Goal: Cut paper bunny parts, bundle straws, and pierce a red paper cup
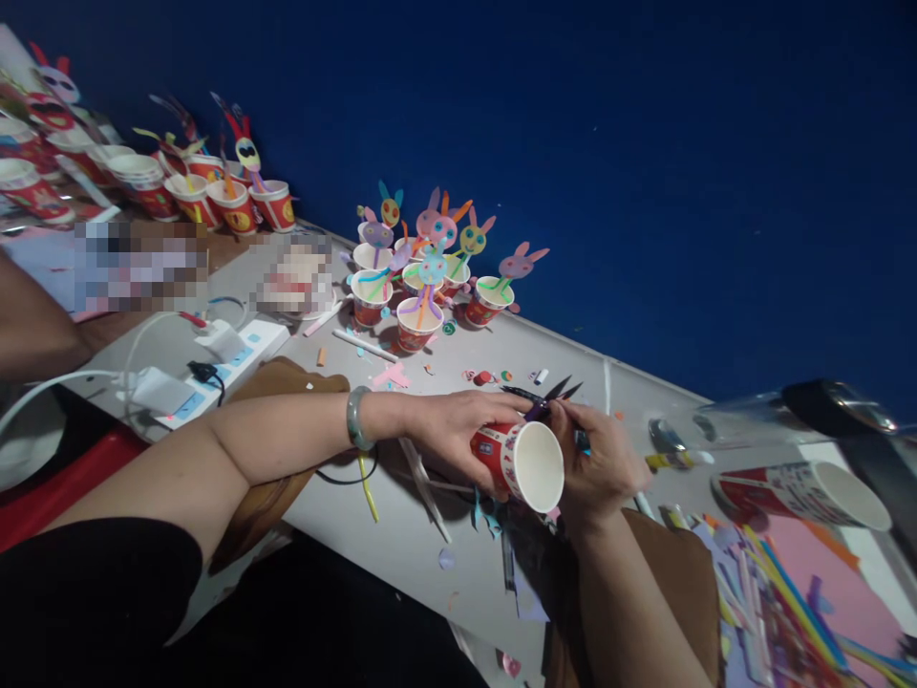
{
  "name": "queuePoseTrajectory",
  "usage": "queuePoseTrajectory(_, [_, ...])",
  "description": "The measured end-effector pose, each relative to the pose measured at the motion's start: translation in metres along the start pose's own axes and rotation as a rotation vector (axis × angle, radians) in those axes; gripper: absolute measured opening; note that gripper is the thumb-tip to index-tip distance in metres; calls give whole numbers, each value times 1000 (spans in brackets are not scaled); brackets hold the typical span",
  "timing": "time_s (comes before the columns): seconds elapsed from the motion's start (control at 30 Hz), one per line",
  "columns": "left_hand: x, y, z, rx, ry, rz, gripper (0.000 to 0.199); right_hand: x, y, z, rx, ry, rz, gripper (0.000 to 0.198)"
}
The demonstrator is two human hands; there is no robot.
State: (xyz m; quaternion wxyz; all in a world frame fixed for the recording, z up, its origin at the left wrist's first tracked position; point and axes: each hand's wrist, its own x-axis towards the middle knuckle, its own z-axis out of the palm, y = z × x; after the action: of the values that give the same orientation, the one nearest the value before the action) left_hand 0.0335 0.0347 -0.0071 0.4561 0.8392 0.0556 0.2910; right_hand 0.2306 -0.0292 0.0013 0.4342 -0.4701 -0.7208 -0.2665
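My left hand (458,435) is wrapped round a red and white paper cup (505,459), tilted so its white inside faces me. On the far side of the cup, my right hand (602,459) is closed on a pair of dark scissors (551,397); the blades stand out slightly apart, pointing away. Part of the right fingers and the scissors' handles are hidden by the cup and hand. Paper scraps (487,516) lie on the table just below the cup.
Cups with paper rabbit figures (420,325) stand by the blue wall; more cups (272,205) are at far left. A power strip (236,368) with cables lies left. Another person's arm (43,320) enters there. At right are a lying cup (766,487) and colourful sticks (792,592).
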Motion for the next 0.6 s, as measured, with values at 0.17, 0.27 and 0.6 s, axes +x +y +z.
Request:
queuePoseTrajectory(0.17, [-1, 3, 0, -48, 3, -53, 64, -2, 3, 2, 19, -56, 22, 6])
queuePoseTrajectory(0.27, [0, 6, -2, -98, 14, -33, 60, -7, 4, 5, 45, -66, 159, 16])
queuePoseTrajectory(0.6, [3, 20, -9, -405, 123, -185, 60, -8, 0, 5, 274, 69, 413, 18])
